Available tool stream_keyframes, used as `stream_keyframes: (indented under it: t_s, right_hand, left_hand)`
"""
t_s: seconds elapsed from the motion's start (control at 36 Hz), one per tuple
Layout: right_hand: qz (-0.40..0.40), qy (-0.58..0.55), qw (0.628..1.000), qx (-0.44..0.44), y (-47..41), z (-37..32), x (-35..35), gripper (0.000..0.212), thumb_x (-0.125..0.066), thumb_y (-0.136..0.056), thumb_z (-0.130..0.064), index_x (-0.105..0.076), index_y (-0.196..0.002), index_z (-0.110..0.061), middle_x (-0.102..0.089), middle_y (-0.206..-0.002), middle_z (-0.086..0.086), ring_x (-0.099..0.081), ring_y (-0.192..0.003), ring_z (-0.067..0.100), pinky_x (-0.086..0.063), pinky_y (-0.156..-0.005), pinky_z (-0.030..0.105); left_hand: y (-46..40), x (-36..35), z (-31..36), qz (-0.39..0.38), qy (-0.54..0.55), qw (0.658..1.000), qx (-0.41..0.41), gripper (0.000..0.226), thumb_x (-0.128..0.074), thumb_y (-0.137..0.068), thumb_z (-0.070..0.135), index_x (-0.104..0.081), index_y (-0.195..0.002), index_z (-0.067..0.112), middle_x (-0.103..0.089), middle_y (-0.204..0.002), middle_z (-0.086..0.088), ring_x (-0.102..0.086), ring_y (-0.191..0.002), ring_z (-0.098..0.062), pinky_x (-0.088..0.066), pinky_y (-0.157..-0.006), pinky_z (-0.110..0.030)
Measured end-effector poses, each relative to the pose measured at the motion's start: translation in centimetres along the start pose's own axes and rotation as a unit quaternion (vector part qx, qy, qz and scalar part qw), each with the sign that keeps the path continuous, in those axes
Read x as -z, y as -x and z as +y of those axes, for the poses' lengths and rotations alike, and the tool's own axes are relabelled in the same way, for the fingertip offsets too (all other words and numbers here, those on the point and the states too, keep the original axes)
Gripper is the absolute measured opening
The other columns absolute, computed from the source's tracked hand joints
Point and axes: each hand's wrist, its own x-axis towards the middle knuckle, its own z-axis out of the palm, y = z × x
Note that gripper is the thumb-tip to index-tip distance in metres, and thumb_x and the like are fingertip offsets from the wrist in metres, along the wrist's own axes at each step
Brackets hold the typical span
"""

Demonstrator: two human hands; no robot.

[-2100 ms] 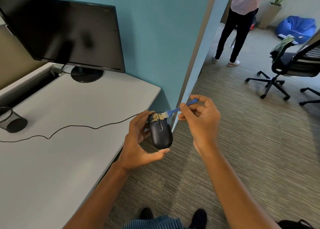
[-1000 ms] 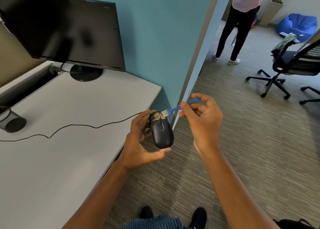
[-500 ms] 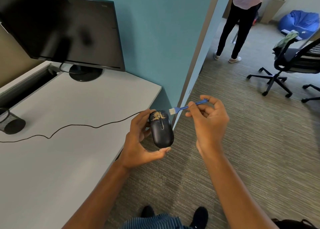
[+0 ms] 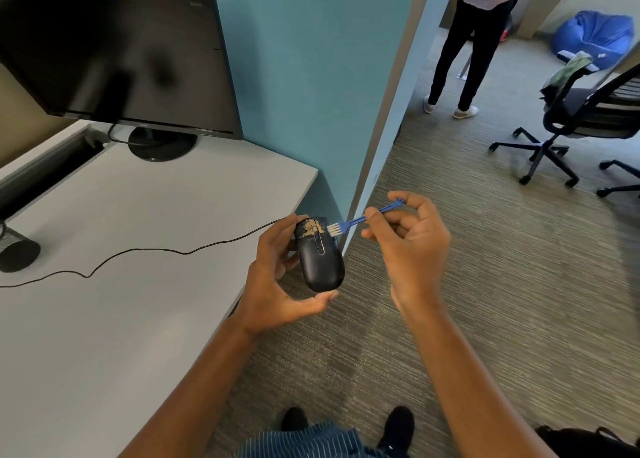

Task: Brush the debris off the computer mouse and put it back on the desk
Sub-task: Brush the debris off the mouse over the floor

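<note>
The left hand (image 4: 277,284) holds the black computer mouse (image 4: 320,255) in the air just off the corner of the white counter (image 4: 121,284), above the carpet; its grip is curled round the mouse, fingers along the far left side and front, thumb under the near end; the mouse lies top-up with its front end pointing away from the person. A patch of tan debris (image 4: 310,227) sits on the front of the mouse, around the buttons; the rest of the shell looks dark and bare. The mouse's black cable (image 4: 138,251) runs from its front end leftward in a wavy line across the counter and off the left edge of the view.

The right hand (image 4: 412,246) holds a small blue brush (image 4: 360,219); its grip pinches the thin handle between thumb and fingertips, the other fingers curled in; the pale bristles sit at the right front edge of the mouse, just beside the debris, and I cannot tell whether they touch it.

On the counter stand a dark monitor (image 4: 114,52) at the back and a black mesh cup (image 4: 15,251) at the left edge; a teal partition (image 4: 311,76) rises behind. Farther off on the carpet are a standing person (image 4: 474,42), an office chair (image 4: 581,111) and a blue beanbag (image 4: 595,35).
</note>
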Motion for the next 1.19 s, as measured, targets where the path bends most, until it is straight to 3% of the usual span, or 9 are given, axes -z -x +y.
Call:
stream_keyframes:
  t_s: [0.11,0.25,0.42,0.56,0.72,0.86,1.0,1.11,1.19]
  right_hand:
    - [0.043,-0.006,0.999,0.006,-0.3,0.0,0.3,0.033,-0.084,-0.097,-0.007,-0.068,-0.124,-0.017,-0.084,-0.085,0.006,-0.083,-0.072,0.021,-0.069,-0.076,0.032]
    - [-0.012,-0.022,1.000,-0.010,-0.3,0.1,0.5,0.034,-0.085,-0.097,-0.009,-0.068,-0.124,-0.019,-0.083,-0.087,0.010,-0.083,-0.073,0.025,-0.069,-0.076,0.033]
    - [0.044,-0.014,0.999,-0.010,-0.7,0.3,0.7,0.034,-0.084,-0.097,-0.008,-0.067,-0.125,-0.016,-0.084,-0.085,0.007,-0.083,-0.072,0.022,-0.069,-0.078,0.034]
    - [-0.025,-0.016,0.999,-0.014,-0.5,0.4,0.9,0.035,-0.085,-0.097,-0.010,-0.068,-0.125,-0.018,-0.084,-0.087,0.011,-0.083,-0.074,0.026,-0.070,-0.077,0.038]
    - [0.038,-0.018,0.999,-0.006,-0.8,0.4,0.8,0.033,-0.084,-0.097,-0.006,-0.067,-0.124,-0.018,-0.084,-0.086,0.007,-0.083,-0.072,0.023,-0.071,-0.077,0.039]
    - [-0.016,-0.016,1.000,-0.008,-0.6,0.4,0.9,0.035,-0.085,-0.097,-0.010,-0.067,-0.127,-0.016,-0.084,-0.088,0.011,-0.083,-0.075,0.027,-0.070,-0.077,0.038]
    - [0.036,-0.019,0.999,-0.007,-0.7,0.5,1.0,0.034,-0.083,-0.098,-0.006,-0.066,-0.126,-0.015,-0.084,-0.087,0.007,-0.084,-0.075,0.023,-0.070,-0.078,0.036]
    - [-0.001,-0.030,1.000,0.000,-0.6,0.3,1.1,0.034,-0.084,-0.098,-0.008,-0.067,-0.127,-0.014,-0.084,-0.087,0.010,-0.083,-0.073,0.026,-0.070,-0.076,0.036]
    - [-0.010,-0.003,1.000,-0.001,-0.5,0.2,1.0,0.034,-0.084,-0.097,-0.007,-0.067,-0.127,-0.013,-0.084,-0.087,0.008,-0.083,-0.073,0.023,-0.070,-0.077,0.038]
  left_hand:
    - [-0.1,-0.3,-0.3,-0.004,0.001,1.000,-0.002,0.129,-0.112,-0.063,0.015,-0.039,-0.165,-0.013,-0.035,-0.174,0.020,-0.045,-0.163,-0.007,-0.055,-0.118,-0.023]
    - [-0.2,-0.6,-0.4,-0.008,0.006,1.000,-0.003,0.129,-0.112,-0.063,0.013,-0.039,-0.166,-0.011,-0.036,-0.174,0.018,-0.047,-0.162,-0.011,-0.056,-0.118,-0.026]
    - [-0.3,-0.8,-0.4,-0.007,0.003,1.000,-0.008,0.125,-0.112,-0.065,0.016,-0.041,-0.165,-0.010,-0.036,-0.174,0.018,-0.044,-0.163,-0.009,-0.055,-0.118,-0.023]
    - [-0.5,-0.9,-0.4,-0.010,0.008,1.000,-0.002,0.126,-0.111,-0.066,0.022,-0.040,-0.165,-0.010,-0.036,-0.174,0.018,-0.046,-0.163,-0.010,-0.056,-0.119,-0.026]
    - [-0.6,-1.0,-0.5,-0.015,0.003,1.000,0.001,0.126,-0.112,-0.065,0.018,-0.041,-0.166,-0.008,-0.036,-0.173,0.019,-0.047,-0.161,-0.010,-0.056,-0.117,-0.024]
    - [-0.6,-1.0,-0.3,-0.015,0.009,1.000,0.000,0.126,-0.111,-0.067,0.019,-0.039,-0.167,-0.008,-0.035,-0.174,0.020,-0.048,-0.161,-0.012,-0.057,-0.118,-0.028]
    - [-0.6,-1.1,-0.1,-0.016,0.004,1.000,-0.003,0.126,-0.111,-0.065,0.018,-0.040,-0.165,-0.011,-0.034,-0.174,0.021,-0.048,-0.161,-0.011,-0.057,-0.117,-0.025]
    - [-0.6,-1.1,0.4,-0.018,0.021,1.000,0.004,0.127,-0.110,-0.068,0.025,-0.036,-0.169,0.002,-0.035,-0.174,0.020,-0.050,-0.160,-0.014,-0.057,-0.117,-0.027]
    - [-0.5,-1.2,0.3,-0.017,0.017,1.000,0.004,0.126,-0.109,-0.069,0.027,-0.037,-0.168,-0.004,-0.035,-0.174,0.022,-0.049,-0.161,-0.011,-0.057,-0.118,-0.026]
